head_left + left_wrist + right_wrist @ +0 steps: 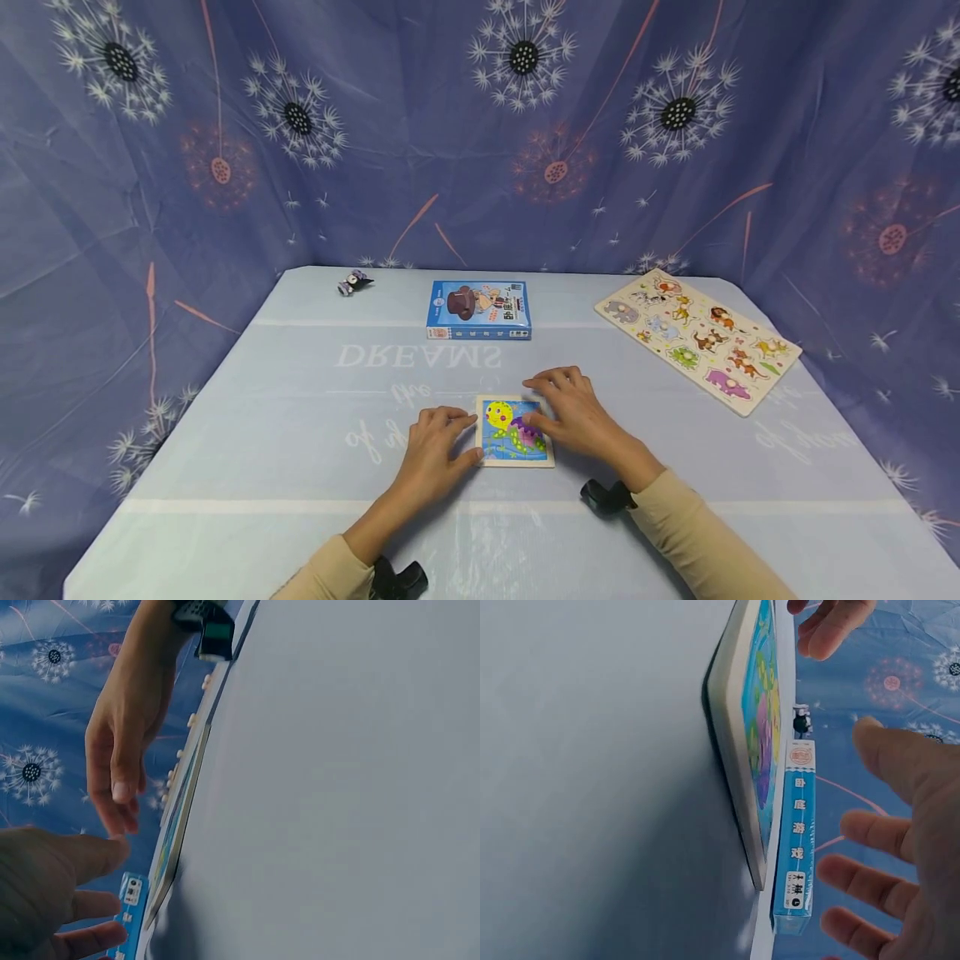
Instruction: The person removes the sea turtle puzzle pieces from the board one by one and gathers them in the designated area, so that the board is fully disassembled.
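A small square jigsaw puzzle (501,440) in a pale wooden frame lies flat on the table; its picture is a yellow, green and purple turtle-like animal on blue. My left hand (429,446) is at the puzzle's left edge, thumb and fingers spread apart. Over the right side hovers my right hand (579,418), with its thumb above the purple part. In the right wrist view, loosely bent fingers (870,877) hold nothing. Nothing sits between the left fingers (94,904) in the left wrist view. Whether the left fingertips touch the frame, I cannot tell.
Behind the puzzle lies a blue box (480,310) with a hat picture. A wooden animal peg board (701,340) rests at the back right. A small dark figure (355,282) stands at the back left. A dandelion-patterned curtain (420,125) hangs behind the table.
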`<state>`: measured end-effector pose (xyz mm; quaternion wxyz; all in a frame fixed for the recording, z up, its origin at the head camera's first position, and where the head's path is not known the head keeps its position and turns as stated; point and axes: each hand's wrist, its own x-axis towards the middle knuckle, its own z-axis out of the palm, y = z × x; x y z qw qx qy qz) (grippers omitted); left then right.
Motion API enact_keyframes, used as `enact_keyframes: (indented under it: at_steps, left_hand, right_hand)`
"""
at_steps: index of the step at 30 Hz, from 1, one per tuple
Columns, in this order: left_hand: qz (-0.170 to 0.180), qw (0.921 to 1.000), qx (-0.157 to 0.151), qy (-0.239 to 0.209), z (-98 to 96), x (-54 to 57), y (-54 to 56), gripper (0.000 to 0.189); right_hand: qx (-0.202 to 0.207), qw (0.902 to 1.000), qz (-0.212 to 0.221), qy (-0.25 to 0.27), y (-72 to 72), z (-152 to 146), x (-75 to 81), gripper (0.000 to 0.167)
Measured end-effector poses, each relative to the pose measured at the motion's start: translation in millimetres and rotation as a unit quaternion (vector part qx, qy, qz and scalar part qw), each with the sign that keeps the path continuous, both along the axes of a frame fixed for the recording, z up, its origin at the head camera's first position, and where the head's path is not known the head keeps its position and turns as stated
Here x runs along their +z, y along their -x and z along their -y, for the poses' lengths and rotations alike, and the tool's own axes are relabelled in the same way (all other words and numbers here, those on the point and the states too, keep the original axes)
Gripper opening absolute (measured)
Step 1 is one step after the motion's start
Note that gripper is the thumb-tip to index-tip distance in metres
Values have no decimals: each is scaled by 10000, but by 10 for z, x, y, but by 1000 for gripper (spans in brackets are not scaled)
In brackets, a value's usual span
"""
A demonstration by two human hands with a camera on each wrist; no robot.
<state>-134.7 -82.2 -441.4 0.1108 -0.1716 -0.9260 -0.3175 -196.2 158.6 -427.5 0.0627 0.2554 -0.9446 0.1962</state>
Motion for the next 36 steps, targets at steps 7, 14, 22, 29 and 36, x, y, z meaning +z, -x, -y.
enact_keyframes:
  at_steps: [7, 14, 22, 29, 36]
  left_hand:
    - [42, 10000, 41, -15, -75, -50, -17, 44]
    - [204, 9998, 44, -72, -134, -62, -24, 41]
    - [117, 9998, 124, -95, -152, -78, -11, 40]
    - [60, 9998, 187, -9, -165, -103, -2, 40]
    - [51, 9999, 159, 21, -172, -120, -7, 39]
  right_hand:
    - [474, 9987, 186, 56, 56, 44, 12, 48]
    - [705, 9967, 407, 4, 145, 109, -4, 45]
    - [1056, 9923, 632, -131, 243, 177, 7, 43]
    - [1359, 9876, 767, -178, 315, 231, 6, 40]
    - [1488, 9840, 891, -399, 377, 276, -2, 36]
